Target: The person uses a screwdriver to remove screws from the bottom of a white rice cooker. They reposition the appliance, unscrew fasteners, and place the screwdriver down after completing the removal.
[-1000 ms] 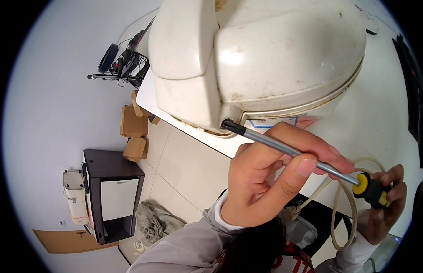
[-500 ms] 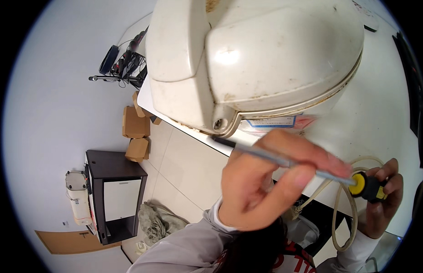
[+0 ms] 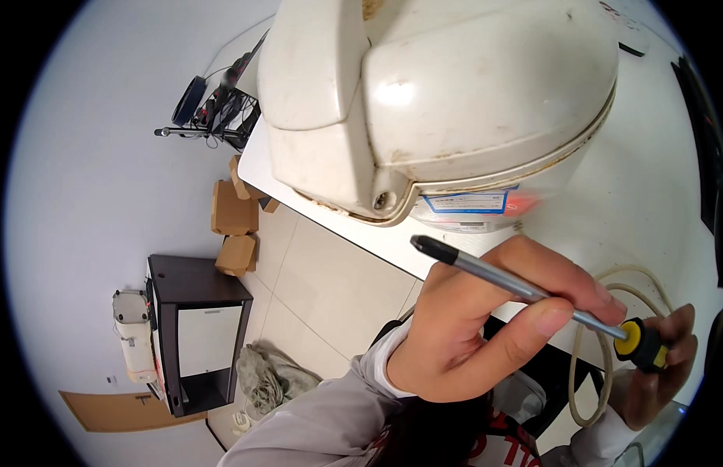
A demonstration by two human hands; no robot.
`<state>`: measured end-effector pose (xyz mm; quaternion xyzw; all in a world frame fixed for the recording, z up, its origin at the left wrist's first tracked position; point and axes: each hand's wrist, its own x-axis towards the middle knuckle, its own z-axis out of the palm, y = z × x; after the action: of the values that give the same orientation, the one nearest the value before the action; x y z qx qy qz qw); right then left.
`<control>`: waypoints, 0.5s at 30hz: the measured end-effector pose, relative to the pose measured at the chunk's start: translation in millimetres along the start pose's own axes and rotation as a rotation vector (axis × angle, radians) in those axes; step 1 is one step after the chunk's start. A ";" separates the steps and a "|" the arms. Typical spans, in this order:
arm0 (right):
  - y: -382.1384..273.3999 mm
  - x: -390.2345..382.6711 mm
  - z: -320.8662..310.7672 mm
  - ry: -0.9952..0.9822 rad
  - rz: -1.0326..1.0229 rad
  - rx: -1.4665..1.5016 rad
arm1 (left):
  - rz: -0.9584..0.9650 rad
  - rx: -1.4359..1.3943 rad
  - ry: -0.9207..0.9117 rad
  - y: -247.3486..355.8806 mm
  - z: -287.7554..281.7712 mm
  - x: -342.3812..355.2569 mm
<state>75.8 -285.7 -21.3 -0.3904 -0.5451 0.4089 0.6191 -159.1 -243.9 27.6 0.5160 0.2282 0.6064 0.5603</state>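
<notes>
My left hand (image 3: 470, 335) is closed round the steel shaft of a screwdriver (image 3: 505, 282) with a black tip, and my right hand (image 3: 665, 358) grips its black and yellow handle at the lower right. The tip points up-left, in free air just below a stained white appliance (image 3: 478, 93) with a moulded ridge on its left. A recessed hole (image 3: 383, 200) with something small inside sits at the appliance's lower corner. A label (image 3: 466, 199) shows under the rim. A pale cord (image 3: 606, 373) loops beside my right hand.
The white table (image 3: 618, 194) carries the appliance; dark flat objects (image 3: 692, 140) line its right side. Left, beyond the table's edge, are a rack with cables (image 3: 221, 109), cardboard boxes (image 3: 234, 204), a dark cabinet (image 3: 194, 282), a white appliance (image 3: 136, 346) and a crumpled grey bundle (image 3: 268, 377) on tiled floor.
The screwdriver's tip has left the recessed hole, which now shows uncovered. Both hands have shifted down and right with the screwdriver.
</notes>
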 end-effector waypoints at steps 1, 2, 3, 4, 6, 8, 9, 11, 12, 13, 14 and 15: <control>-1.9 -2.7 0.1 0.014 -0.004 -0.013 | 0.002 -0.008 -0.007 -0.7 -1.8 0.0; -4.9 -6.3 5.3 0.034 0.005 -0.023 | -0.004 -0.013 -0.007 -0.3 -3.1 -0.7; -8.6 -9.4 8.2 0.065 0.014 -0.043 | -0.013 -0.027 -0.017 -1.2 -3.9 0.8; -12.3 -10.5 8.0 0.045 -0.009 -0.086 | -0.031 -0.039 -0.020 -1.1 -4.6 1.5; -17.1 -11.9 8.1 0.021 -0.044 -0.183 | -0.054 -0.051 -0.034 0.4 -7.9 2.3; -22.4 -9.8 11.4 -0.035 -0.061 -0.227 | -0.060 -0.058 -0.050 1.0 -13.7 2.1; -23.9 -10.1 11.5 -0.047 -0.073 -0.238 | -0.059 -0.070 -0.058 0.2 -15.6 1.4; -25.9 -10.8 11.5 -0.072 -0.098 -0.259 | -0.051 -0.095 -0.056 -1.3 -16.5 0.0; -27.2 -11.4 10.3 -0.080 -0.090 -0.271 | -0.049 -0.104 -0.056 -1.0 -16.6 -0.6; -28.4 -12.9 8.1 -0.089 -0.081 -0.283 | -0.054 -0.108 -0.054 0.0 -16.2 -0.7; -28.9 -13.6 6.8 -0.099 -0.073 -0.294 | -0.052 -0.111 -0.053 0.5 -15.8 -0.8; -29.2 -13.3 7.0 -0.098 -0.078 -0.296 | -0.050 -0.115 -0.053 0.8 -15.9 -0.4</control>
<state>70.2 -308.4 1.8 -0.4355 -0.6435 0.3184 0.5430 -173.6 -239.8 22.4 0.4928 0.1909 0.5904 0.6100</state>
